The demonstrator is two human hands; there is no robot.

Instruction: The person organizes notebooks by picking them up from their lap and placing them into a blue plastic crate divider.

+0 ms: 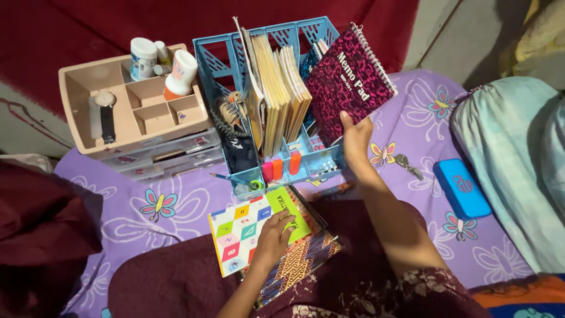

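Spiral-bound notepad (350,79), its cover a mottled magenta-and-black with a wire coil along the upper right edge, is tilted over the right end of the blue plastic file rack (220,65), its lower corner dipping toward the rack's rightmost slot. Right hand (356,138) holds it from below, fingers (348,123) pinched narrow on the cover's bottom edge, thumb on the front, the forearm rising straight from the lap to the rack.

Left hand (272,238) lies palm down in front of the rack, fingers curled and only slightly spread, pressing on a glossy book with a chequered cover of bright coloured squares (247,232). That book sits on top of another with a brown-and-blue batik pattern (303,259), both resting on the person's dark maroon lap.

Inside the lattice-sided rack stand tan card folders (279,97); its front tray holds orange and pink markers (278,168) and a dark coiled cord (226,121). Left of the rack is a beige plastic drawer organiser (79,88) with open compartments on top, holding a wristwatch (106,115) and small white bottles (179,73). Right of the rack, on the purple butterfly-print bedsheet (412,118), lie a metal key (407,164) and, further off, a blue rounded pencil case (462,188). A pale blue-green pillow (512,159) lies beyond that.
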